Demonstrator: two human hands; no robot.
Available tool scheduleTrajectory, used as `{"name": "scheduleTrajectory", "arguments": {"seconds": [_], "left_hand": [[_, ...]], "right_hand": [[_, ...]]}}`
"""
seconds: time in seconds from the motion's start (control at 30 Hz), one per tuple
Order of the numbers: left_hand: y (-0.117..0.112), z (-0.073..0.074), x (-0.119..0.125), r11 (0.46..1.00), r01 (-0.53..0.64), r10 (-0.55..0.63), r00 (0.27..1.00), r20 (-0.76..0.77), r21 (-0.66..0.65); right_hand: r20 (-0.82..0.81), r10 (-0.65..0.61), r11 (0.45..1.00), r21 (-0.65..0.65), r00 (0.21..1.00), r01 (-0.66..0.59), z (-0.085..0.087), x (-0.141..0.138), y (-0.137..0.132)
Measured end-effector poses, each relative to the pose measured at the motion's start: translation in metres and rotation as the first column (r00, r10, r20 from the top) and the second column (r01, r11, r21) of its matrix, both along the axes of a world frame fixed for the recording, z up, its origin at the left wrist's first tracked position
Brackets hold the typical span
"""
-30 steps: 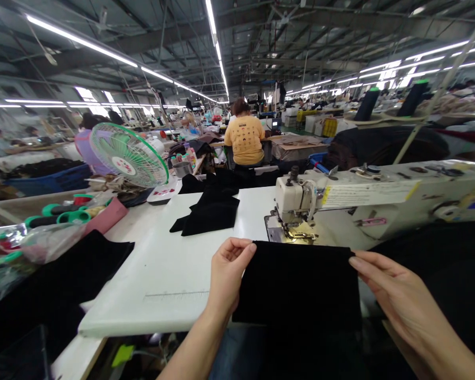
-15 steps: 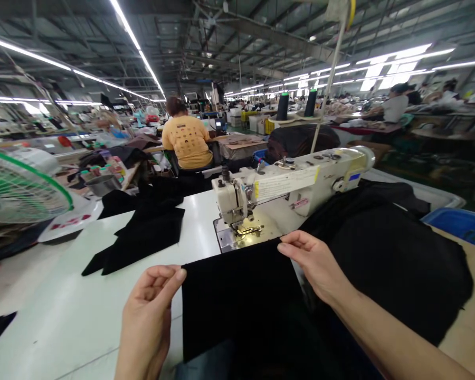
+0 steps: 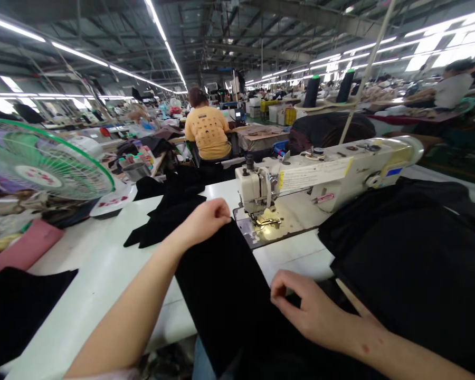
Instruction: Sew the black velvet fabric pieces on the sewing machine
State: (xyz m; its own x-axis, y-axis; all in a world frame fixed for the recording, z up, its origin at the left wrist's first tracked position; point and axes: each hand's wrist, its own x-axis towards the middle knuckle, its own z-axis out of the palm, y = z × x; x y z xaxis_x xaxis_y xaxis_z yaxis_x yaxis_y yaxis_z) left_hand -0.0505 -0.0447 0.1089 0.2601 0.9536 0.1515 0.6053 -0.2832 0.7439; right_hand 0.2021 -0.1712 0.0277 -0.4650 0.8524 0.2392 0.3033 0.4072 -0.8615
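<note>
A black fabric piece (image 3: 229, 285) hangs between my two hands and drapes over the table's front edge toward my lap. My left hand (image 3: 209, 220) pinches its far corner, just left of the sewing machine (image 3: 293, 179). Lower and nearer to me, my right hand (image 3: 301, 303) is closed with thumb and forefinger on the fabric's right edge. The machine's lit needle area (image 3: 267, 221) is in front of my hands, with no cloth under the presser foot that I can make out.
Cut black pieces (image 3: 174, 211) lie on the white table (image 3: 98, 285) to the left. A black fabric pile (image 3: 415, 264) is at the right. A green fan (image 3: 43, 163) stands far left. A person in a yellow shirt (image 3: 208, 132) sits ahead, facing away.
My left hand has moved forward and right with its corner, my right hand back toward me. The fabric's held edge turned from crosswise to slanting away. The view shifted left.
</note>
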Motion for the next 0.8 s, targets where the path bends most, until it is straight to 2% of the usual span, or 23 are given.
{"name": "scheduleTrajectory", "arguments": {"seconds": [0.07,0.13,0.2,0.27,0.37,0.5,0.67,0.8], "left_hand": [[0.020,-0.030,0.018,0.998,0.045,-0.046,0.999,-0.024,-0.044],[0.028,-0.062,0.034,0.998,0.042,-0.043,0.999,-0.013,-0.051],[0.028,-0.087,0.043,0.999,0.021,-0.021,1.000,0.012,-0.045],[0.024,-0.101,0.046,0.999,-0.005,0.006,0.999,0.037,-0.037],[0.023,-0.105,0.044,0.999,-0.030,0.032,0.998,0.054,-0.037],[0.040,-0.104,0.046,0.995,-0.083,0.085,0.996,0.034,-0.054],[0.065,-0.102,0.055,0.986,-0.145,0.143,0.989,-0.030,-0.081],[0.066,-0.098,0.061,0.986,-0.154,0.150,0.987,-0.061,-0.071]], "right_hand": [[0.041,0.064,0.998,-0.002,0.997,-0.064,-0.015,0.000,-0.001],[0.104,0.076,0.996,0.037,0.992,-0.080,-0.028,0.004,0.001],[0.192,0.075,0.982,0.154,0.979,-0.105,-0.036,0.012,0.002],[0.286,0.065,0.939,0.307,0.956,-0.156,-0.039,0.020,0.003],[0.396,0.022,0.863,0.456,0.918,-0.218,-0.037,0.027,0.005],[0.424,-0.079,0.813,0.551,0.902,-0.188,-0.036,0.024,0.012],[0.346,-0.103,0.820,0.560,0.933,-0.117,-0.041,0.018,0.021],[0.328,-0.106,0.819,0.564,0.939,-0.105,-0.044,0.017,0.022]]}}
